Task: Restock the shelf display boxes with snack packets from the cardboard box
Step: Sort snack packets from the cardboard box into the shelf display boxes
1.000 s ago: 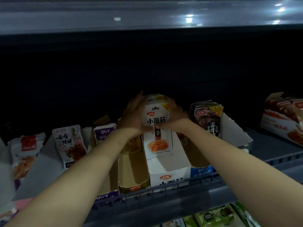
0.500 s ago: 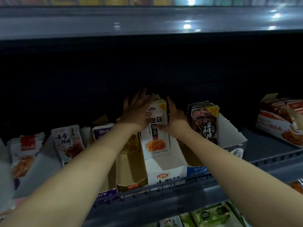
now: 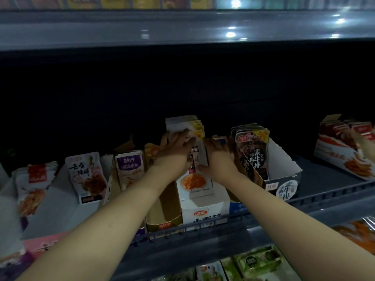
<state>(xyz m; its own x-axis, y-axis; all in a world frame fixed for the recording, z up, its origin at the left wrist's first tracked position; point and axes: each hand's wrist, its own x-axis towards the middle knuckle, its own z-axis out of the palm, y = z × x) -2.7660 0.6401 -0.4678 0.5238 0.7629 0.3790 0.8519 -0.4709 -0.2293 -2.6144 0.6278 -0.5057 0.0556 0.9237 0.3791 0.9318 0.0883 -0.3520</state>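
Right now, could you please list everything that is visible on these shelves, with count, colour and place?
white packets: one stack, white with orange noodle picture, standing in the white display box, centre
white display box: one, white, shelf front, centre
brown display box: one, brown, front part bare, left of the white box
dark packets: one stack, dark brown, in a box right of centre
purple packets: one stack, purple and white, left of centre
red and white box: one, far right
green packets: several, lower shelf
left hand: flat against the stack's left side
right hand: against its right side
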